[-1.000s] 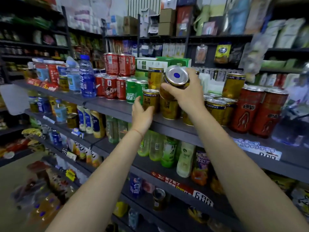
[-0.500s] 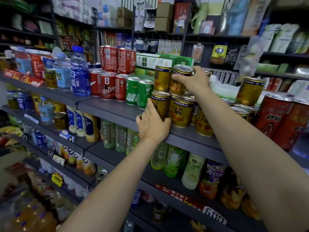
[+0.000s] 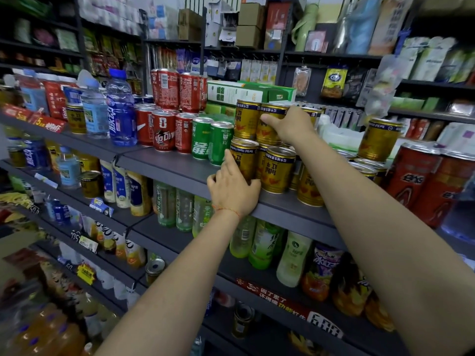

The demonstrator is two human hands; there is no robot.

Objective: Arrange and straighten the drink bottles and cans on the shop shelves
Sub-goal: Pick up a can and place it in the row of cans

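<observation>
Up on the grey top shelf (image 3: 164, 165) both hands are in among the gold cans. The right hand (image 3: 288, 125) is curled round an upper gold can (image 3: 267, 122), thumb on its near face, the can standing on the lower row just beside a second stacked gold can (image 3: 245, 118). The left hand (image 3: 232, 187) sits at the shelf edge, fingers wrapped against the base of the front gold can (image 3: 243, 158), which is upright and touching its neighbour gold can (image 3: 280, 169).

Handling, as I read it: these are stiff metal cans, probably full, so fairly heavy for their size and smooth-sided, likely slippery. The body, round the middle, looks like the place to take hold; a tight wrap is safer than fingertips on the rim. Stacked two high, the top ones could topple if nudged.

And it is crowded! The green cans (image 3: 212, 141) stand hard against the gold ones on the left, with red cola cans (image 3: 164, 129) beyond, some stacked, and a blue bottle (image 3: 120, 109) further along. To the right, big red cans (image 3: 411, 181) close that side, and a lone gold can (image 3: 380, 140) perches on others. Little room to slide anything sideways.
</observation>
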